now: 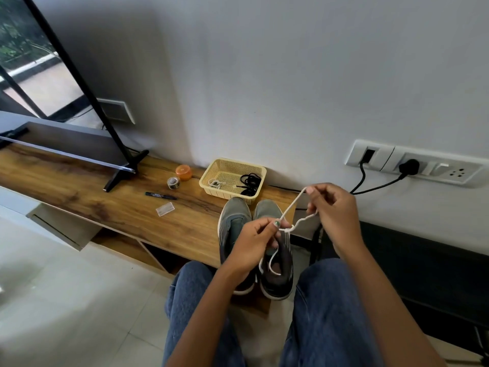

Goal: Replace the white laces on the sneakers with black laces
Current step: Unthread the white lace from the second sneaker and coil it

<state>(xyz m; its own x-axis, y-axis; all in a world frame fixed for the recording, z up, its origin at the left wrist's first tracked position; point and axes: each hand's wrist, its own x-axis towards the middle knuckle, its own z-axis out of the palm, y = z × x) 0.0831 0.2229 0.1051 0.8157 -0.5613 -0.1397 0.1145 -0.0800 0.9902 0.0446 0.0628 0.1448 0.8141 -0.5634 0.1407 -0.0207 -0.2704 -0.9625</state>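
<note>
Hands both grip: I see my left hand [254, 242] and right hand [333, 207] pinching the white lace [292, 205] above the grey sneakers [275, 260].

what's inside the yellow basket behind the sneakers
The yellow basket holds a bundle of black laces on its right side and a small coiled white lace on its left. The near wall hides part of the floor, so anything lying low there cannot be seen.
</note>
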